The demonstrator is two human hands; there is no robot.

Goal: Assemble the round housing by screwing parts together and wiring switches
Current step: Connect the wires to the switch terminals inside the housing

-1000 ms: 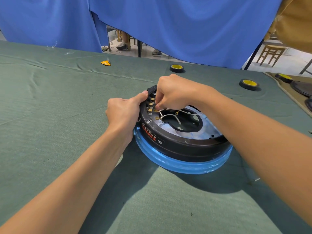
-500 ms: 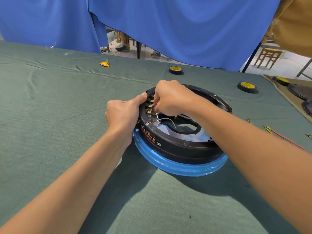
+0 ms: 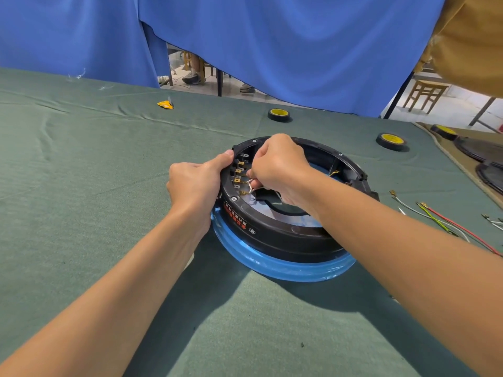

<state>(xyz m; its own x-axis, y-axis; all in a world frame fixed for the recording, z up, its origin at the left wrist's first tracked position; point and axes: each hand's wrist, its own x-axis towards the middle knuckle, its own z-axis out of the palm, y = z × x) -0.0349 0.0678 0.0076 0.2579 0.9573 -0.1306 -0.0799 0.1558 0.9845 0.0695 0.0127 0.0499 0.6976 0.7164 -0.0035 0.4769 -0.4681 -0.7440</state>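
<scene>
A round black housing [image 3: 283, 235] with a blue film-wrapped base rim [image 3: 285, 266] sits in the middle of the green cloth. Inside its left wall is a row of brass switch terminals [image 3: 240, 171]. My left hand [image 3: 194, 183] grips the housing's left rim, thumb on top of the edge. My right hand [image 3: 280, 165] reaches inside the ring and pinches a white wire [image 3: 251, 187] with a brass connector close to the terminals. The wire's far end is hidden under my right hand.
Loose white, green and red wires [image 3: 441, 221] with brass connectors lie to the right. Two black tape rolls with yellow cores [image 3: 279, 114] [image 3: 391, 140] sit behind the housing. A yellow scrap [image 3: 165, 104] lies at far left. Dark round parts [image 3: 481, 151] rest at the right edge.
My right hand has shifted slightly lower along the terminal row with the white wire. The view has tilted, bringing the loose wires on the right into sight. My left hand has stayed on the rim.
</scene>
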